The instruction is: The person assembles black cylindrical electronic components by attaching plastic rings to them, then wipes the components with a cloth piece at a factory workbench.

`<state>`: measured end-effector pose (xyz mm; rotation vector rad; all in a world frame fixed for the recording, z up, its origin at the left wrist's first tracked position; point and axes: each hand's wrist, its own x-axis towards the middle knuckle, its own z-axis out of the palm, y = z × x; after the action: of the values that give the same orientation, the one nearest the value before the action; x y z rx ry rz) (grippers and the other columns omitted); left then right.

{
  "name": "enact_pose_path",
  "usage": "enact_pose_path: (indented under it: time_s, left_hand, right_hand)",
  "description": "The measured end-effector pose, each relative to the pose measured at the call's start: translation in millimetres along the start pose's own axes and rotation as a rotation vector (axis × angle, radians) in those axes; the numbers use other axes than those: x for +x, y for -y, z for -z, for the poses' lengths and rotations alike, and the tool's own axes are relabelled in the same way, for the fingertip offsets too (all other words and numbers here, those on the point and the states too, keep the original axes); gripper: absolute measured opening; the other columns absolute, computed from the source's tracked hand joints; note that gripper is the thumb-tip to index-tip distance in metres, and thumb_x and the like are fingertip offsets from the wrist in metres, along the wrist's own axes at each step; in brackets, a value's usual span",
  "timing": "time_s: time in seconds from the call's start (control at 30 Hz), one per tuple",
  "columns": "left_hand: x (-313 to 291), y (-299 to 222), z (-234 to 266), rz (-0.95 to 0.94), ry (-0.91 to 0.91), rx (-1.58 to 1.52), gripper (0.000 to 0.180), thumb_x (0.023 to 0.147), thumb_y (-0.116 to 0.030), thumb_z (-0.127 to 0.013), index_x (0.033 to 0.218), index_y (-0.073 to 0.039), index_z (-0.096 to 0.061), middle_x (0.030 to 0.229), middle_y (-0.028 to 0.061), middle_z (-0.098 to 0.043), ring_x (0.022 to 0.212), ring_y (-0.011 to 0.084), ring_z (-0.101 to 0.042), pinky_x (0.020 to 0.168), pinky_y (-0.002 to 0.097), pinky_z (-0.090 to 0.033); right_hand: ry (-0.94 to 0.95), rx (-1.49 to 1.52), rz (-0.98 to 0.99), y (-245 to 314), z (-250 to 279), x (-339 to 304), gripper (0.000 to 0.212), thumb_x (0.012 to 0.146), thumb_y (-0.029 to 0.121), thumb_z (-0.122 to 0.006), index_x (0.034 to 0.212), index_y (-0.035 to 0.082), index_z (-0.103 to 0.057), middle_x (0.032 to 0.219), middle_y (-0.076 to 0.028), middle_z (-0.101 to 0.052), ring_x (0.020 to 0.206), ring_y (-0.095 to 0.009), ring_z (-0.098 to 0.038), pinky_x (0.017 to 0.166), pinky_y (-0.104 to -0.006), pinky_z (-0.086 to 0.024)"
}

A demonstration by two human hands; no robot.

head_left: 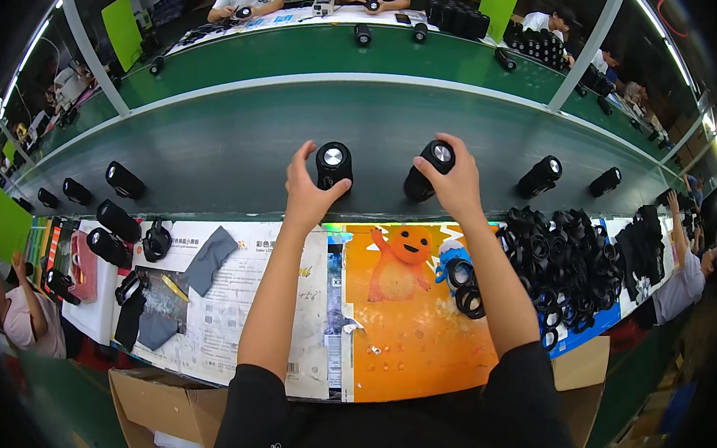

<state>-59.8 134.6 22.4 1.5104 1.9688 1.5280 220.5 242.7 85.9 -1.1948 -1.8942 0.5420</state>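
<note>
Two black cylinders with silver end caps, speakers by the look of them, are being handled at the near edge of the green conveyor belt. The left speaker stands close to upright on the belt and is clasped by the left hand, with the thumb on its near side and the fingers curled round its left flank. The right speaker is tilted, its silver cap turned up and away, and is pinched by the right hand, fingers over the top and the thumb underneath. Both grips are closed on their speakers.

The bodies appear rigid and smooth-walled, probably plastic over mesh, so some slip under a loose hold may be expected. A moderate weight is judged from the firm, full-hand grasp. The barrel is the safest place to take hold; the shiny end caps would likely be marked by fingertips.

More speakers lie further along the belt to the right, and others rest at the left end. On the bench, covered with printed sheets and an orange cartoon poster, a heap of black rings is piled to the right and grey cloths lie to the left. Other people are seated across the belt.
</note>
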Motion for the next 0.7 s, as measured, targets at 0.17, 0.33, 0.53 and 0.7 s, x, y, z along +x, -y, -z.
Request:
enact_pose_path:
  time_s: [0.17, 0.33, 0.53, 0.7]
  left_hand:
    - [23.7, -11.2, -10.3, 0.150, 0.126, -0.101, 0.080, 0.082, -0.039, -0.100, 0.146, -0.005, -0.066, 0.134, 0.0164, -0.075, 0.126, 0.0289, -0.072, 0.111, 0.0400, -0.057]
    - [-2.3, -34.6, 14.6, 0.250, -0.069, -0.309, 0.067, 0.087, -0.038, -0.099, 0.131, 0.002, -0.069, 0.115, 0.0118, -0.078, 0.101, 0.0184, -0.076, 0.092, 0.0321, -0.061]
    - [-77.7, -70.5, 7.0, 0.373, -0.140, -0.717, 0.064, 0.089, -0.033, -0.099, 0.131, -0.001, -0.062, 0.116, 0.0059, -0.073, 0.107, 0.0144, -0.069, 0.097, 0.0296, -0.055]
    - [-121.0, -47.6, 29.2, 0.357, 0.021, -1.196, 0.060, 0.098, -0.033, -0.090, 0.141, -0.005, -0.060, 0.122, 0.0099, -0.073, 0.115, 0.0253, -0.075, 0.107, 0.0422, -0.060]
  right_hand:
    - [0.041, -0.150, 0.094, -45.4, -6.9, 28.0, 0.068, 0.091, 0.039, -0.091, 0.147, 0.010, -0.066, 0.143, -0.015, -0.069, 0.136, -0.038, -0.059, 0.117, -0.0470, -0.046]
    - [-0.139, -0.186, 0.311, -13.4, -6.2, -7.1, 0.069, 0.096, 0.043, -0.086, 0.152, 0.009, -0.064, 0.155, -0.016, -0.059, 0.143, -0.040, -0.051, 0.122, -0.0539, -0.037]
    - [0.231, 0.550, -0.030, 57.2, -60.1, -161.3, 0.095, 0.094, 0.028, -0.094, 0.168, 0.001, -0.043, 0.151, -0.021, -0.062, 0.140, -0.033, -0.062, 0.116, -0.0443, -0.052]
    - [0.345, 0.998, -0.185, 61.0, -69.0, -197.4, 0.074, 0.101, 0.016, -0.089, 0.157, -0.008, -0.048, 0.138, -0.015, -0.067, 0.122, -0.019, -0.071, 0.104, -0.0344, -0.060]
